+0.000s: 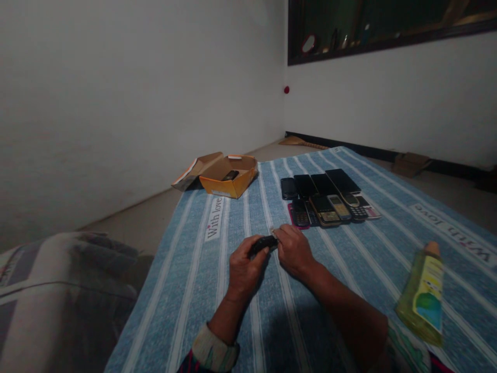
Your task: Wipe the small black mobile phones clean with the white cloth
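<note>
A small black mobile phone (263,244) is held on edge above the striped cloth, gripped between the thumb and fingers of my left hand (245,267). My right hand (295,250) is closed at the phone's right end, pinching a small pale scrap that looks like cloth or tissue; its exact kind is hard to make out. Just beyond my hands, several phones lie in two rows: dark touchscreen phones (341,181) at the back and keypad phones (326,211) in front. One keypad phone (300,213) has a pink edge.
An open orange cardboard box (225,187) with a dark phone (231,175) inside stands at the far left of the blue striped cloth (186,290). A yellow-green bottle (423,295) lies at the right. Folded fabric (70,295) is at the lower left.
</note>
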A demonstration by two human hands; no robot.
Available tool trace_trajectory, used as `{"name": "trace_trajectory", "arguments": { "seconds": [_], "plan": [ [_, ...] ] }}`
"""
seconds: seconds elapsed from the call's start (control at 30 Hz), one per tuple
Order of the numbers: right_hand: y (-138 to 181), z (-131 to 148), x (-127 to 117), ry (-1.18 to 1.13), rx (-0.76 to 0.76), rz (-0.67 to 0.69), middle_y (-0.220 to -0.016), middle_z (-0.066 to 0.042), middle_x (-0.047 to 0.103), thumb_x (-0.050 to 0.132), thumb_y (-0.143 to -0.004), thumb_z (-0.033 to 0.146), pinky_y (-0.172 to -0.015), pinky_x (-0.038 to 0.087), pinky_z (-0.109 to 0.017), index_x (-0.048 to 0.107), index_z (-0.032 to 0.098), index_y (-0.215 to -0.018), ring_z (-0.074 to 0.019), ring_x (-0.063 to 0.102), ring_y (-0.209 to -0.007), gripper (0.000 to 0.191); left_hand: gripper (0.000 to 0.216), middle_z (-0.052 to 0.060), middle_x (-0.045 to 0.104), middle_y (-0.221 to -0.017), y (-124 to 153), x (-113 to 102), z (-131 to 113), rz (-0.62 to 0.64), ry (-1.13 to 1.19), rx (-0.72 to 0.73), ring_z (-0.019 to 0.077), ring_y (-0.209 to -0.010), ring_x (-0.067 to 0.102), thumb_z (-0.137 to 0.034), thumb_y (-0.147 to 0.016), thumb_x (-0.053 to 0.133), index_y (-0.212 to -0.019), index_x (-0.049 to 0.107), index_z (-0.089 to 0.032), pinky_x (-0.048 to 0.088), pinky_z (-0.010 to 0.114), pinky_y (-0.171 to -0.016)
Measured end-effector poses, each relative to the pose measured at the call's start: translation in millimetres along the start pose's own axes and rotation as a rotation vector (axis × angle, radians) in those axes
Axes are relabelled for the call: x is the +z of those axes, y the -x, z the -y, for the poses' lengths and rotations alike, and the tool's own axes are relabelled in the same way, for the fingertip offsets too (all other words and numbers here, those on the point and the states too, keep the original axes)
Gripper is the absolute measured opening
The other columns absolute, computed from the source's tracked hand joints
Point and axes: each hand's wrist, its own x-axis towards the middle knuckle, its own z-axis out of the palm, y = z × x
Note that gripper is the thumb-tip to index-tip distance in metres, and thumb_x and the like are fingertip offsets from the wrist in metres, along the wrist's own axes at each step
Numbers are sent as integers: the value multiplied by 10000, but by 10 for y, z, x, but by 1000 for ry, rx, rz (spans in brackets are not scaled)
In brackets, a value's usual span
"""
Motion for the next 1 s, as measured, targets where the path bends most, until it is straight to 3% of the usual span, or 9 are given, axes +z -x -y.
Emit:
{"name": "trace_trajectory", "arguments": {
  "seconds": [0.1,0.3,0.53,0.63,0.77,1.0],
  "plan": [
    [16,38,-5,-21,-3,-30,-825,-70,588,431,-853,19,-772,427,-320,660,156,-927,-212,510,-809,276,238,44,753,-934,-6,2,9,-1,5,-21,214,-890,700,-272,-724,721,-953,738,-212,552,344,-873],
    [39,288,-27,-67,-175,-134,-902,-115,605,402,-892,73,-808,440,-363,643,96,-1051,-248,507,-882,290,260,41,755,-929,-8,4,15,-25,19,-39,212,-883,697,-268,-708,722,-959,743,-204,546,347,-877],
    [56,39,54,38,-17,-49,-851,-95,603,446,-865,39,-761,434,-360,654,117,-1071,-245,515,-835,303,256,37,757,-850,-10,13,35,-81,49,-118,207,-783,679,-286,-658,764,-900,758,-203,557,349,-792],
    [61,84,42,-2,-57,-73,-865,-107,602,432,-871,40,-764,443,-368,657,100,-1057,-251,516,-848,298,252,33,756,-812,-25,18,5,-100,58,-146,194,-732,669,-282,-644,766,-881,760,-196,555,331,-740],
    [71,234,23,-59,-169,-92,-980,-140,606,401,-902,78,-816,456,-394,608,88,-1180,-268,512,-957,347,252,27,753,-765,-42,26,-39,-122,68,-177,184,-682,660,-266,-613,769,-852,761,-187,553,325,-706],
    [65,92,54,37,-34,-40,-900,-118,611,401,-902,68,-777,462,-392,627,94,-1165,-259,515,-864,348,241,25,753,-768,-41,34,-65,-118,165,-227,182,-717,670,-253,-614,775,-840,755,-173,548,327,-746]
  ]
}}
